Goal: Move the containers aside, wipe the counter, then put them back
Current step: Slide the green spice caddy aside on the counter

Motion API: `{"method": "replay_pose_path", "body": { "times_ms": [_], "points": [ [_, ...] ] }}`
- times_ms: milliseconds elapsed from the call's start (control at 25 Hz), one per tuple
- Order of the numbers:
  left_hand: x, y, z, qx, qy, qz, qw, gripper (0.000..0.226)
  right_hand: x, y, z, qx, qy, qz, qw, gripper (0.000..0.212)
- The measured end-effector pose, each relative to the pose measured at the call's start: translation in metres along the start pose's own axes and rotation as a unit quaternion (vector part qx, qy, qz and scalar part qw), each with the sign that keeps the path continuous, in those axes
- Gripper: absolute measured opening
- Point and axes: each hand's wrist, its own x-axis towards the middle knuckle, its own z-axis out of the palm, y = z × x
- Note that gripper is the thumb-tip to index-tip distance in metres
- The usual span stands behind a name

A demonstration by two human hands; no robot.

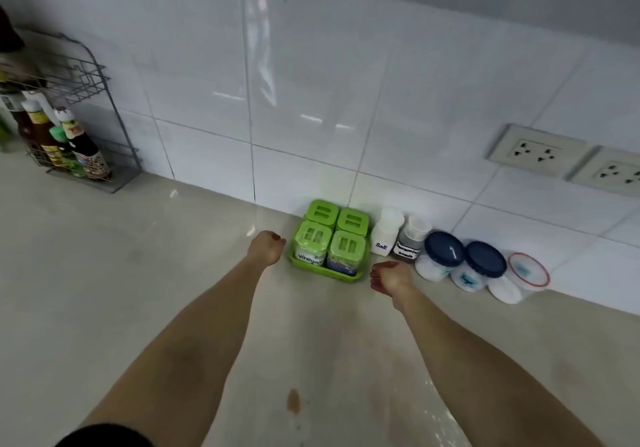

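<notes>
Beside the green tray [323, 271], left hand [266, 246] and right hand [388, 276] grips curl empty, jars [443, 254] rightward.

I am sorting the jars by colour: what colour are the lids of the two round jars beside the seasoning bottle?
Dark blue lids, seen best in the head view.

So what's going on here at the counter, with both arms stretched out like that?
A person is reaching with both bare hands toward a green plastic tray holding four green-lidded jars, which stands against the white tiled wall. The left hand is at the tray's left edge and the right hand at its front right corner; both have curled fingers and grip nothing yet. A white salt bottle and two blue-lidded clear jars stand beside the tray.
</notes>
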Motion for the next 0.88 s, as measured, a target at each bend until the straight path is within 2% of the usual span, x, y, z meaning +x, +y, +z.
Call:
{"method": "replay_pose_path", "body": {
  "times_ms": [120, 280, 320, 400, 480, 680, 880],
  "points": [
    [0.031, -0.005, 0.007, -0.056, -0.013, -0.022, 0.998, 0.031, 0.017, -0.006, 0.013, 0.025, 0.012, 0.022, 0.999, 0.025],
    [0.057, 0.002, 0.015, -0.129, -0.057, -0.048, 0.989, 0.013, 0.034, -0.015, 0.021, 0.093, 0.012, 0.027, 0.995, 0.017],
    [0.06, 0.003, 0.015, -0.137, -0.066, -0.055, 0.987, 0.023, 0.037, -0.015, 0.023, 0.095, 0.011, 0.023, 0.995, 0.02],
    [0.068, 0.001, 0.018, -0.132, -0.072, -0.059, 0.987, 0.034, 0.043, -0.012, 0.025, 0.091, 0.011, 0.018, 0.996, 0.029],
    [0.071, -0.002, 0.02, -0.126, -0.076, -0.049, 0.988, 0.035, 0.046, -0.01, 0.026, 0.093, 0.014, 0.016, 0.995, 0.035],
    [0.074, -0.007, 0.007, -0.126, -0.065, -0.043, 0.989, 0.037, 0.04, -0.013, 0.037, 0.113, 0.001, 0.011, 0.993, 0.033],
    [0.074, -0.017, -0.047, -0.11, -0.033, -0.049, 0.992, 0.04, 0.024, -0.025, 0.083, 0.109, -0.055, 0.001, 0.993, 0.021]
  ]
}}
